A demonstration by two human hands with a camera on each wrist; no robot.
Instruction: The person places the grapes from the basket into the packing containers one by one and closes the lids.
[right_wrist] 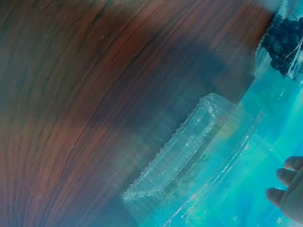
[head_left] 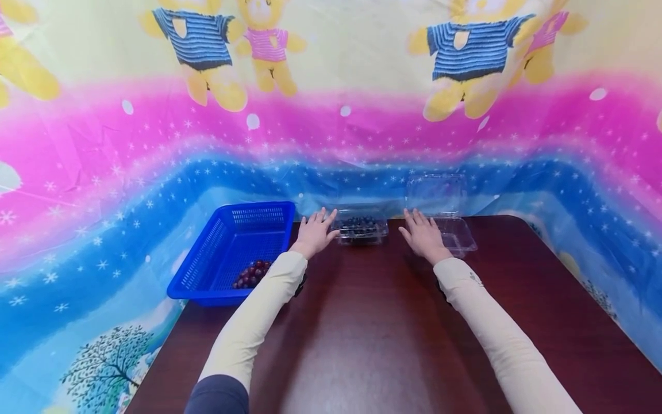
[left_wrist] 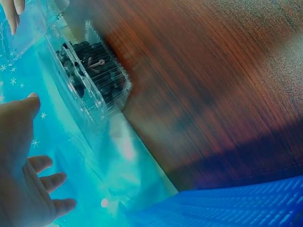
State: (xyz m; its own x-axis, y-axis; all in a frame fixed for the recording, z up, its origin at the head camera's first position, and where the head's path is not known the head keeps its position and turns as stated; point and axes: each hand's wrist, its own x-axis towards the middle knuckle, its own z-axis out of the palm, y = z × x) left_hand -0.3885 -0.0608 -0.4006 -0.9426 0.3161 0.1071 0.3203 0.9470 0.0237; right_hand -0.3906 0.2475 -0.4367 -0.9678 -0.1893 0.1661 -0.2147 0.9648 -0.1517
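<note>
My left hand (head_left: 314, 234) is spread with loosely straight fingers, between the blue basket and a transparent plastic clamshell box (head_left: 362, 237). Inside that box lie dark grapes (head_left: 360, 223); in the left wrist view a stem shows among the grapes (left_wrist: 108, 78). My right hand (head_left: 423, 234), fingers extended and holding nothing, is over the left side of a second transparent clamshell box (head_left: 457, 237). No fruit shows in this one, and its lid (head_left: 437, 195) stands raised at the back. The right wrist view shows the ridged rim of this second box (right_wrist: 161, 153).
A blue perforated basket (head_left: 222, 241) stands at the table's left edge, with a bunch of red grapes (head_left: 252, 273) in its near right corner. Both boxes sit at the far edge of the dark wooden table (head_left: 372, 333). A printed cloth (head_left: 341, 132) hangs behind.
</note>
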